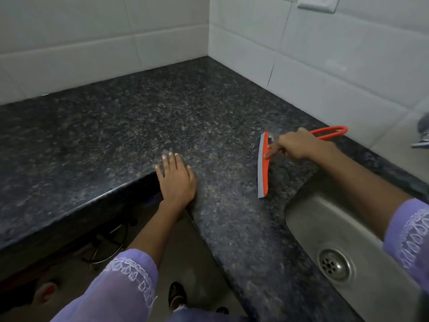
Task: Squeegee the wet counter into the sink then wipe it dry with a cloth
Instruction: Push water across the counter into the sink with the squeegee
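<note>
Now, squeegee [263, 165]: gripped by right hand [294, 145], blade on counter [139, 117] beside sink [325, 219].
Left hand [176, 180]: spread flat at counter's edge.
Progress: squeegeeing judged unfinished; cloth unseen.

Two bare forearms in shot, each coming out of a loose lilac sleeve: left sleeve [130, 273], right sleeve [408, 231]. White embroidered lace-like trim runs along both cuffs, and the thin fabric looks slightly sheer.

desk [139, 117]: speckled polished stone, faint sheen | sink [329, 219]: brushed dull steel | squeegee [263, 166]: glossy orange plastic, grey rubber blade | wall tiles [325, 66]: smooth glazed white
</note>
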